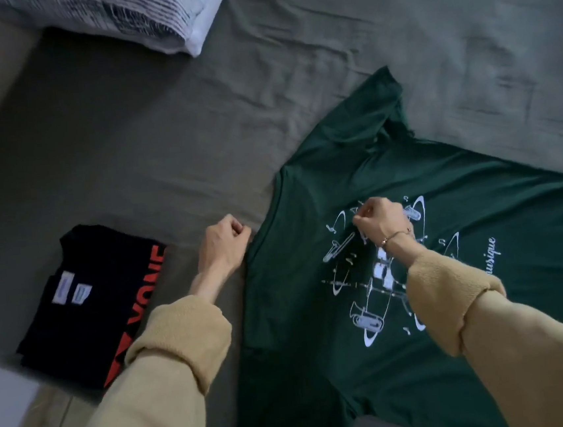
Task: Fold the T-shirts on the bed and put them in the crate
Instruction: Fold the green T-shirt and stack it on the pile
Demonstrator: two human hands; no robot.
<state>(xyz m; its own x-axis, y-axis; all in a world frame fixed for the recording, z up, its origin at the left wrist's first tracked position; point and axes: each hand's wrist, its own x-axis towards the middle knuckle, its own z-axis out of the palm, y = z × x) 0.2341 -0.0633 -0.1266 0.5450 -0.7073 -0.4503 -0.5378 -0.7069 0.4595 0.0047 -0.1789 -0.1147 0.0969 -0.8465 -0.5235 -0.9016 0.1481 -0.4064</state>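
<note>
A dark green T-shirt (305, 190) with a white print of instruments lies spread flat on the bed, one sleeve pointing away from me. My left hand (223, 244) has its fingers curled and pinches the shirt's left edge. My right hand (382, 222) is over the print with fingers curled, pinching the fabric there. A black T-shirt (85, 301) with red letters lies folded on the bed to the left. No crate is in view.
The grey sheet of the bed (163, 138) is wrinkled. A white pillow with dark stripes (137, 17) lies at the top left. A pale surface (3, 412) shows at the lower left corner.
</note>
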